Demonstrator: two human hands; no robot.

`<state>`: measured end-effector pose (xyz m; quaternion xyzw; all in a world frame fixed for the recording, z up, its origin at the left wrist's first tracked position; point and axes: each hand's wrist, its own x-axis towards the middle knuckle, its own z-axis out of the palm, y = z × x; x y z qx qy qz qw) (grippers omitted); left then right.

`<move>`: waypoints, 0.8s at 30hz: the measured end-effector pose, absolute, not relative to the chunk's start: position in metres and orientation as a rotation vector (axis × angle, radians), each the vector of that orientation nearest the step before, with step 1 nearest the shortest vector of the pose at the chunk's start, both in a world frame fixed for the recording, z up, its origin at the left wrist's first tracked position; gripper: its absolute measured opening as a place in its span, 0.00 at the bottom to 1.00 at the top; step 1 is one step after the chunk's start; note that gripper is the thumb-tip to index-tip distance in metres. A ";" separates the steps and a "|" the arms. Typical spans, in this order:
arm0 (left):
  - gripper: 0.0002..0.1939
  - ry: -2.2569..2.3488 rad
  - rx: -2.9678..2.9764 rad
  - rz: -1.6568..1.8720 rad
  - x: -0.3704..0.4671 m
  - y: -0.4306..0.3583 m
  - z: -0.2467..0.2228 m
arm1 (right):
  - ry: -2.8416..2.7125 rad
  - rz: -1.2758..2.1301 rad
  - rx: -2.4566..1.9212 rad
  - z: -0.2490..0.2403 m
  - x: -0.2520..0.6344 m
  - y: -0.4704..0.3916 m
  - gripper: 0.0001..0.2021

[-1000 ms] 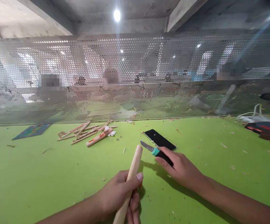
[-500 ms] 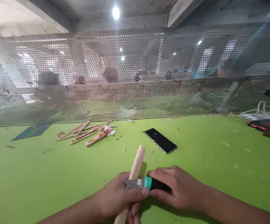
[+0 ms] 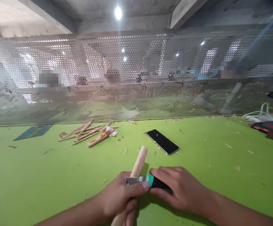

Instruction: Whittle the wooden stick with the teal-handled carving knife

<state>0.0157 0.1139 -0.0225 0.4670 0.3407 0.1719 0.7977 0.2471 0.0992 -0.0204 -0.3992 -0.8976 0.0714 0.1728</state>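
A pale wooden stick (image 3: 139,161) slants up from the bottom of the view, with my left hand (image 3: 117,196) wrapped round its lower part. My right hand (image 3: 178,188) is closed on the black and teal handle of a knife (image 3: 150,180). The knife's short metal blade lies across the stick, just above my left thumb. That thumb's tip touches the knife near the teal collar. Beyond my hands, a black phone (image 3: 162,142) lies flat on the green table (image 3: 56,175).
Carved thin sticks (image 3: 85,133) and a red-stained wooden piece (image 3: 101,138) with white tissue lie at the back left, near a patterned mat (image 3: 34,132). Shavings are scattered about. A power tool (image 3: 268,127) and white cable are at the right. A perforated screen (image 3: 131,75) stands behind; people are beyond it.
The knife blade has shifted slightly up along the stick and its angle has turned a little. The stick leans a bit more, and both hands keep their hold.
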 end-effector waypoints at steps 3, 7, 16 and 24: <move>0.31 0.724 0.982 0.391 0.016 0.114 -0.023 | -2.519 0.178 -1.131 -0.020 0.246 0.099 0.21; 0.31 0.759 0.960 0.416 0.017 0.114 -0.022 | -2.499 0.193 -1.149 -0.020 0.245 0.098 0.20; 0.25 0.727 0.947 0.397 0.015 0.116 -0.023 | -2.362 0.277 -1.206 -0.019 0.250 0.104 0.20; 0.26 0.662 0.929 0.412 0.012 0.117 -0.023 | -2.286 0.399 -1.257 -0.021 0.258 0.114 0.20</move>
